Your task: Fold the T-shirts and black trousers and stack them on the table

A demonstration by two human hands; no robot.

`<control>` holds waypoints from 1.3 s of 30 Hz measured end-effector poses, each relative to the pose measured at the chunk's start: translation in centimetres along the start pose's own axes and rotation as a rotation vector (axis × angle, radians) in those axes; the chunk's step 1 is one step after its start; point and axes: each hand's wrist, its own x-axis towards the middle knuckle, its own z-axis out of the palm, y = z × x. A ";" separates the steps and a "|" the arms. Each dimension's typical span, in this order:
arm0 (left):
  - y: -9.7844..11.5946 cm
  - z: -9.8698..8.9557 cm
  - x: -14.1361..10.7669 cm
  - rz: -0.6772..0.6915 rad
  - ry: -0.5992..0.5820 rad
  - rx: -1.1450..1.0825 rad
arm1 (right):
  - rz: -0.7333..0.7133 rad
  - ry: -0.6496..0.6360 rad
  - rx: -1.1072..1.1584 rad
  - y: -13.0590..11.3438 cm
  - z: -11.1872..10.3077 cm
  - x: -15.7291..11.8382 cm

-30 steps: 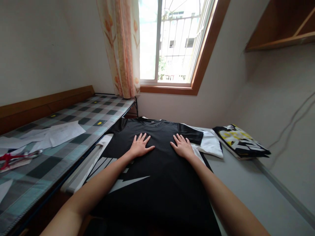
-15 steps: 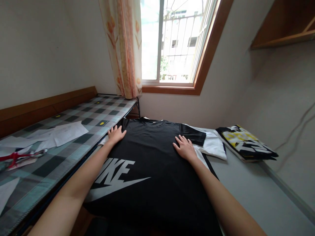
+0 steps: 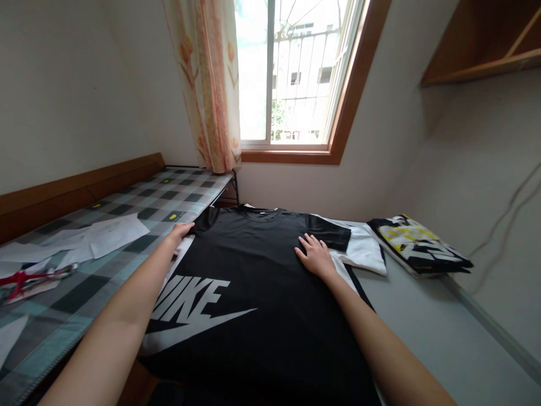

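A black T-shirt (image 3: pixel 253 254) with a grey NIKE print lies spread face up, its collar toward the window. My left hand (image 3: pixel 181 231) is closed on the end of its left-side sleeve, thumb on top, the other fingers mostly hidden. Flat on the chest near the right-side sleeve rests my right hand (image 3: pixel 315 255), fingers apart. Under the black one, a white garment (image 3: pixel 367 251) shows at the right and along the left edge.
The shirts lie on a pale table (image 3: pixel 422 316). A folded black, white and yellow garment (image 3: pixel 422 242) sits at its back right. To the left, a checked mattress (image 3: pixel 190 197) bears papers (image 3: pixel 114 234) and a red-handled object (image 3: pixel 19 282). A wooden shelf (image 3: pixel 486 67) hangs upper right.
My left hand has moved left from lying flat on the shirt to gripping its sleeve end, pulling that sleeve outward. My right hand stays on the chest. The view has shifted slightly.
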 end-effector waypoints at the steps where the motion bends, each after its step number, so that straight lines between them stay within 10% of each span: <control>1: 0.1 -0.1 0.3 -0.042 0.015 -0.051 | 0.002 0.000 0.002 0.0 0.0 0.0; 16: 3.2 0.0 0.7 0.001 -0.004 -0.067 | -0.007 -0.006 0.023 0.0 -0.2 -0.1; 22: 5.7 1.5 -1.0 0.377 0.038 0.297 | -0.002 -0.005 0.041 -0.1 -0.2 -0.1; 28: 8.8 6.0 -5.6 0.739 -0.267 0.791 | -0.005 0.004 0.036 0.1 -0.1 0.0; 32: 8.0 7.4 -8.5 0.810 -0.449 1.015 | -0.005 -0.002 0.037 0.1 -0.1 -0.1; 39: 6.9 6.8 -10.2 0.819 -0.333 1.088 | -0.008 0.007 0.044 0.1 -0.2 0.0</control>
